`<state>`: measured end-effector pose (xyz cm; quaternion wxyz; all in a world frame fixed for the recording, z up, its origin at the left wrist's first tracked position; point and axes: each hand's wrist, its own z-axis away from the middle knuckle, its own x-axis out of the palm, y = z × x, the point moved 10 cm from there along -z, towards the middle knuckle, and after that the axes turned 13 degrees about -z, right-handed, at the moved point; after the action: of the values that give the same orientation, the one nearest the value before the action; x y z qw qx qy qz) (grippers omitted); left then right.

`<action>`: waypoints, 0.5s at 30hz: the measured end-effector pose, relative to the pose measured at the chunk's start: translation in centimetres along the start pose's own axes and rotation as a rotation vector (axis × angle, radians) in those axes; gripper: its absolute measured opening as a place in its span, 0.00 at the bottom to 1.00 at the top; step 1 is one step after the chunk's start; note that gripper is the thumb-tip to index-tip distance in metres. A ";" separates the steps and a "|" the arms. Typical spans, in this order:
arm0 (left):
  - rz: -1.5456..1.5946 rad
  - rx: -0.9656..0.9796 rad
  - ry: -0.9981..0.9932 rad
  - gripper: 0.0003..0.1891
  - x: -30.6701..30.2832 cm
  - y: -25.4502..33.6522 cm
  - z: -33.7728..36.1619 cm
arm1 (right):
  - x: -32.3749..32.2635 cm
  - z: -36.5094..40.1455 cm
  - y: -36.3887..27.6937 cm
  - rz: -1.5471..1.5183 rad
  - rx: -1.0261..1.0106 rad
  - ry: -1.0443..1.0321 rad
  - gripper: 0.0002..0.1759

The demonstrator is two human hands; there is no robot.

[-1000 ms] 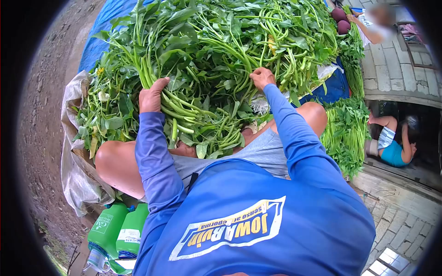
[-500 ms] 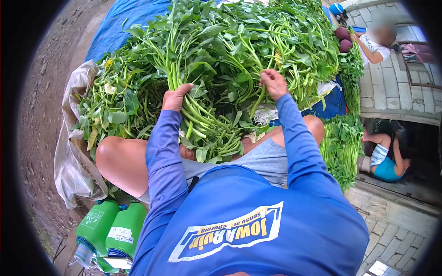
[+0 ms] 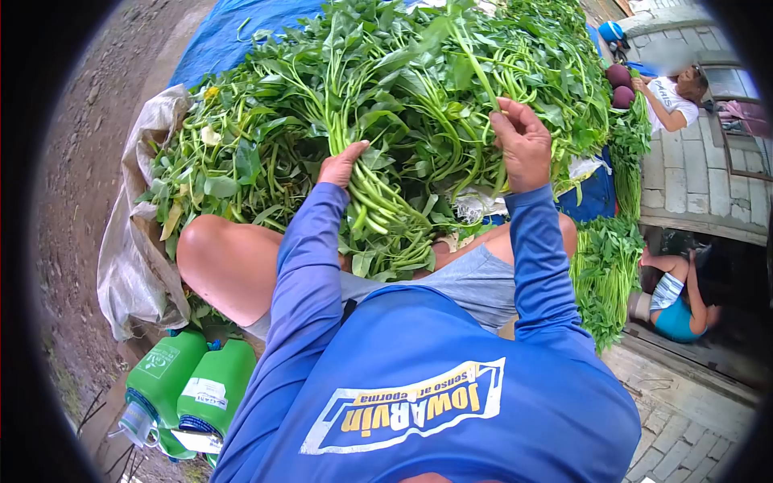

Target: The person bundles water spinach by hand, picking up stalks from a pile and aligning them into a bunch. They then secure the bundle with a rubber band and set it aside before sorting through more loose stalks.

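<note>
My left hand [image 3: 340, 167] is wrapped round a bunch of water spinach [image 3: 372, 193], its cut stems pointing down toward my lap and its leaves fanning out above. My right hand [image 3: 525, 145] pinches a single water spinach stem [image 3: 477, 68] between thumb and fingers. That stem rises from the fingers, its leafy top blurred. Under and beyond both hands spreads a big heap of loose water spinach [image 3: 266, 129]. More stems lie between my crossed legs, below the bunch.
A pale sack [image 3: 137, 233] and green jugs [image 3: 171, 366] stand at my left. Tied greens [image 3: 600, 274] lie along the right edge. A blue tarp [image 3: 213, 44] runs under the heap. Two people, one in a white shirt [image 3: 672, 105], one in teal [image 3: 678, 320], are at the right.
My right hand has come up and to the right, now with a stem raised in its fingers. My left hand keeps its bunch. The whole view has shifted slightly.
</note>
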<state>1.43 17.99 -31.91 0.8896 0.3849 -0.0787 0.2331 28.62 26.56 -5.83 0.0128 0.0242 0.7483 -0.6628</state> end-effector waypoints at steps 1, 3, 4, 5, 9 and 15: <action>0.014 -0.005 -0.032 0.17 0.3 -0.7 -0.7 | 1.1 -0.2 -1.0 0.111 -0.157 -0.018 0.14; 0.077 -0.043 -0.026 0.17 0.9 -2.3 -0.9 | 3.4 -0.6 -1.1 0.381 -0.302 0.028 0.13; 0.105 -0.037 -0.040 0.18 1.2 -2.9 -1.2 | 5.3 -0.2 -2.0 0.463 -0.347 0.022 0.12; 0.129 -0.037 -0.068 0.20 1.6 -3.6 -1.3 | 6.9 -0.2 -1.0 0.469 -0.357 -0.001 0.12; 0.142 -0.155 -0.218 0.29 2.6 -6.3 -1.4 | 13.4 2.9 13.8 0.122 0.192 -0.331 0.15; 0.266 -0.179 -0.319 0.32 3.3 -7.8 -1.0 | 11.2 8.1 20.3 0.361 0.535 -0.176 0.14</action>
<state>8.05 15.27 -36.64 0.8579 0.3227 -0.2888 0.2765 18.42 21.21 -27.52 0.1876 0.1015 0.5275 -0.8224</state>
